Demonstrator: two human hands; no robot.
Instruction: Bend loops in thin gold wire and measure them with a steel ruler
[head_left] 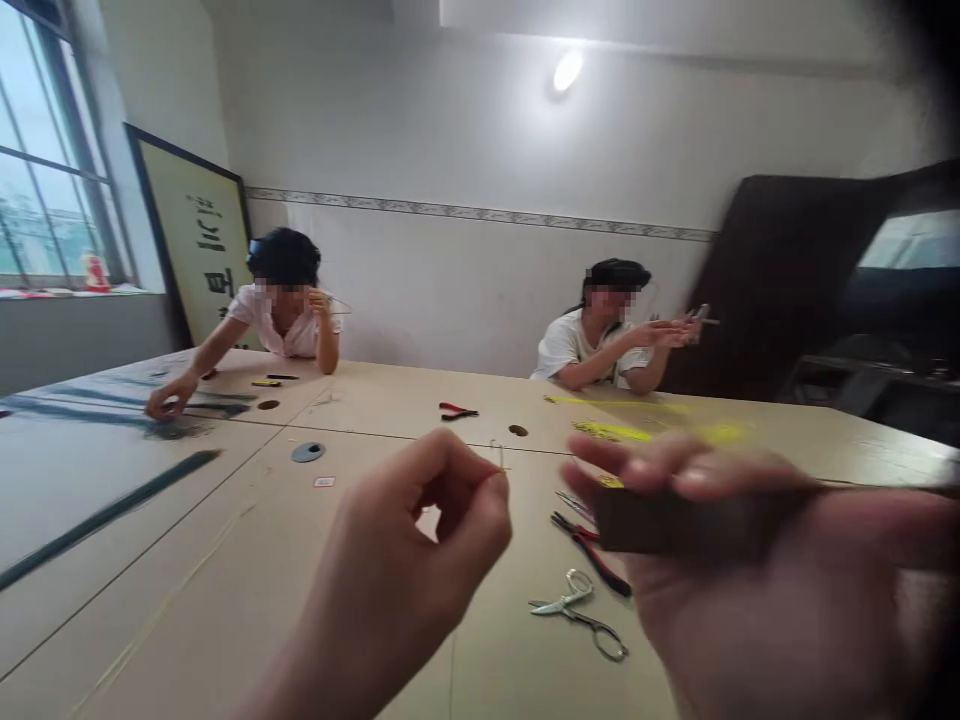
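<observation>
My left hand point(427, 540) is raised over the table in the middle, thumb and forefinger pinched on a thin, pale strand point(502, 458) whose tip sticks up. On the right, close to the camera and blurred, my right hand point(750, 580) has its fingers curled round a dark, flat, block-like object point(675, 520). Red-and-black pliers point(592, 558) lie on the table between my hands. Nearer to me are silver scissors point(581, 612). Part of another metal tool shows beside the pliers, partly hidden by my right hand.
Across the light table point(375, 400), one person point(281, 320) reaches toward dark strands point(112, 510); another point(592, 350) holds something small. Also lying there are red-and-black pliers point(457, 411), yellow strands point(611, 431), a grey disc point(307, 452) and pale strands point(169, 600).
</observation>
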